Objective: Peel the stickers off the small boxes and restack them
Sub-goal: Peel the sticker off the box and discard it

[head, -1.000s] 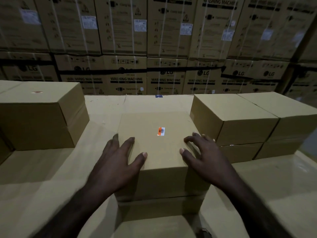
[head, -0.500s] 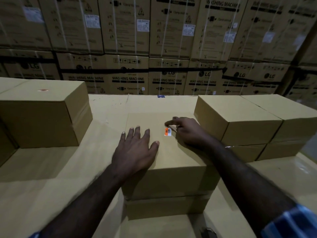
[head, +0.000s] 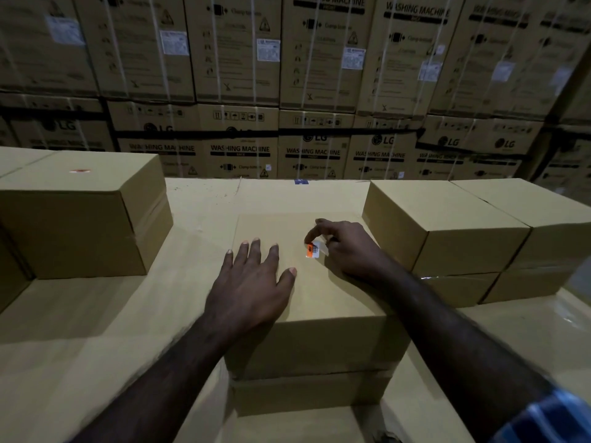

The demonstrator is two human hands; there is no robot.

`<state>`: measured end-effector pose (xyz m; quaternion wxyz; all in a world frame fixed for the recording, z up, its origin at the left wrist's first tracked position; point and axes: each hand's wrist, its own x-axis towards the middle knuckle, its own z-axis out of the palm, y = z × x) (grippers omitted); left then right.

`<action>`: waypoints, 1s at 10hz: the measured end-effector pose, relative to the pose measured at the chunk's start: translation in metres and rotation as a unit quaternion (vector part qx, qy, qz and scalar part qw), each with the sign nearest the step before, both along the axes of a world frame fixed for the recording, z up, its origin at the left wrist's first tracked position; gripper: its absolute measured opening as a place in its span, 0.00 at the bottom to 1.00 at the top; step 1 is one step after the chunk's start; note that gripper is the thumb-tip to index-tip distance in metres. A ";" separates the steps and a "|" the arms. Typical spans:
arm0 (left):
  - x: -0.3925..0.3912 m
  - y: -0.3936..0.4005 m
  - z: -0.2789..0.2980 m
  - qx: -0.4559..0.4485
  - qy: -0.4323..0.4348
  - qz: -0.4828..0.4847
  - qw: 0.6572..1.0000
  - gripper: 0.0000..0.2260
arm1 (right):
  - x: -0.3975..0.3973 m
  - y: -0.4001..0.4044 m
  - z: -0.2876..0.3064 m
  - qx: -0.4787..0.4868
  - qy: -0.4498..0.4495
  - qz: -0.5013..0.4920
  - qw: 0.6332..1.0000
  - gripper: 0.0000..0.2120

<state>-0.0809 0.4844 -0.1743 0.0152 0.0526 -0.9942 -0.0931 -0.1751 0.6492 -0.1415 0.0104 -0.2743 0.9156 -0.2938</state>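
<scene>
Two hands: both on the top of the middle box [head: 319,295], which sits on another box [head: 307,391].
Left hand [head: 252,282]: flat, fingers spread, palm pressing the lid — holding nothing.
Right hand [head: 348,251]: forefinger and thumb pinched narrow on the sticker [head: 312,250].
Sticker: orange and white with a barcode, just right of the left hand's thumb; its right end looks lifted under the fingertips, the rest hard to tell.
Left of the grip: a lone box [head: 80,215] well apart, with an orange mark on its lid.
Right of the grip: stacked boxes [head: 447,225] just beside the right wrist.
Beyond the grip: a wall of washing-machine cartons [head: 313,91].
</scene>
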 end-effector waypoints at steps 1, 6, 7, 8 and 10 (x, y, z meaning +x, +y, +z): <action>0.000 0.000 0.000 0.000 0.001 -0.001 1.000 0.30 | -0.005 -0.002 -0.003 0.003 0.002 -0.004 1.000 0.18; 0.001 0.000 0.000 0.006 0.003 -0.001 1.000 0.30 | -0.021 -0.003 -0.012 -0.068 -0.026 -0.001 0.997 0.11; 0.002 0.000 0.001 0.004 0.000 -0.001 1.000 0.30 | -0.020 -0.003 -0.011 -0.069 -0.037 0.001 0.997 0.14; 0.002 0.001 0.002 0.002 -0.002 0.000 1.000 0.30 | -0.019 -0.004 -0.010 -0.030 -0.022 0.009 0.999 0.22; 0.002 0.002 0.002 0.006 -0.003 0.001 1.000 0.30 | -0.018 -0.003 -0.010 -0.029 -0.004 0.016 0.999 0.19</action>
